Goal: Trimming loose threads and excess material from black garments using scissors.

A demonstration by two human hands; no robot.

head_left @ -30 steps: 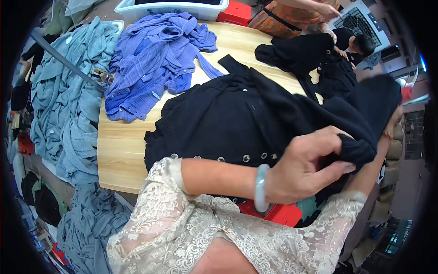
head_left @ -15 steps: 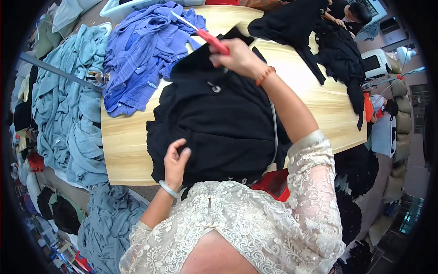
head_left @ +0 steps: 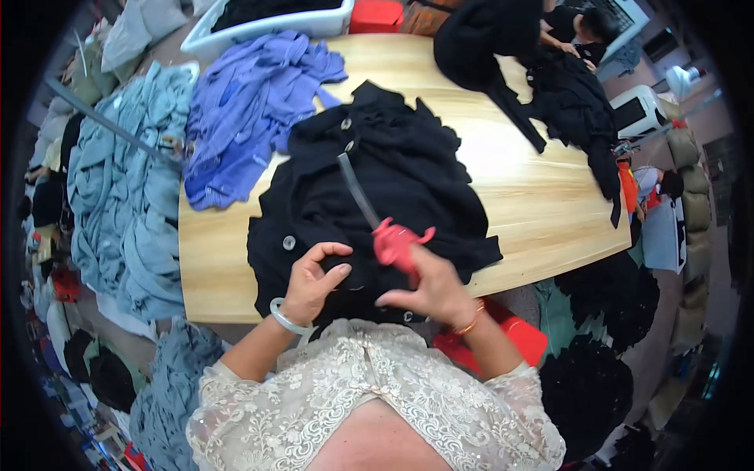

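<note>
A black buttoned knit garment lies spread on the wooden table in front of me. Several round buttons show along its left part. In my right hand, low over the garment, is a red air blow gun with a long thin metal nozzle pointing up and left; motion blurs it. The fingers around its handle are partly hidden, while the thumb sticks out. My left hand hovers at or touches the near left part of the garment, curved, with thumb and forefinger apart and nothing visible between them.
Purple garments lie at the table's far left, beside piled grey-blue knits. A white bin stands behind. More black garments lie at the far right, where another person works. A red stool stands near my right.
My right hand has swung down toward me with the blow gun from the garment's far end. The garment's far part now lies flatter, its buttons shifted. My left hand has moved slightly right.
</note>
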